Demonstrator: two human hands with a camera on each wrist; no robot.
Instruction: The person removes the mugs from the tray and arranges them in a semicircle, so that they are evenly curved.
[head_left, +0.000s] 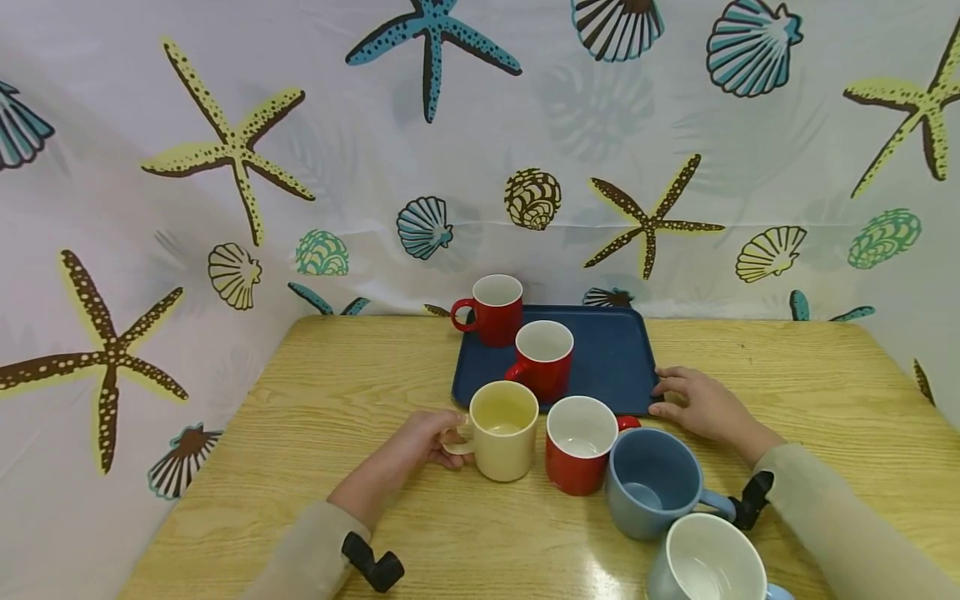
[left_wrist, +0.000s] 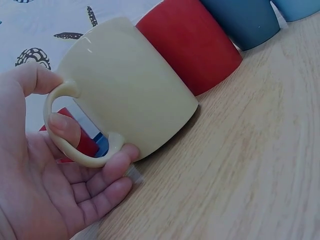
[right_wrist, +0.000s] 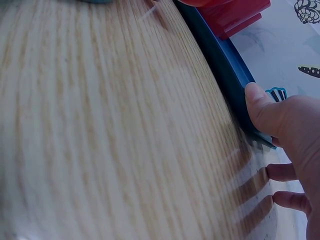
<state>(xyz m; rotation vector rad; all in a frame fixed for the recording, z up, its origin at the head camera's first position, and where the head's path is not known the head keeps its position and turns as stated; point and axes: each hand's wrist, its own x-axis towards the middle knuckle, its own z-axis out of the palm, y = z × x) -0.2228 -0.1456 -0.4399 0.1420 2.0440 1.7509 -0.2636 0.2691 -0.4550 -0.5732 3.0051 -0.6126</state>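
Note:
My left hand grips a cream-yellow mug by its handle, at the tray's near edge. The left wrist view shows the index finger through the handle and other fingertips under its lower end; the mug looks tilted there. My right hand rests at the right edge of a dark blue tray. In the right wrist view the thumb touches the tray's rim and the other fingers are spread loosely. Two red mugs with white insides, one behind and one nearer, stand on the tray's left part.
On the wooden table, a third red mug stands right of the yellow one. A blue mug and a white-lined mug with a light blue handle follow toward the front right. A patterned curtain hangs behind.

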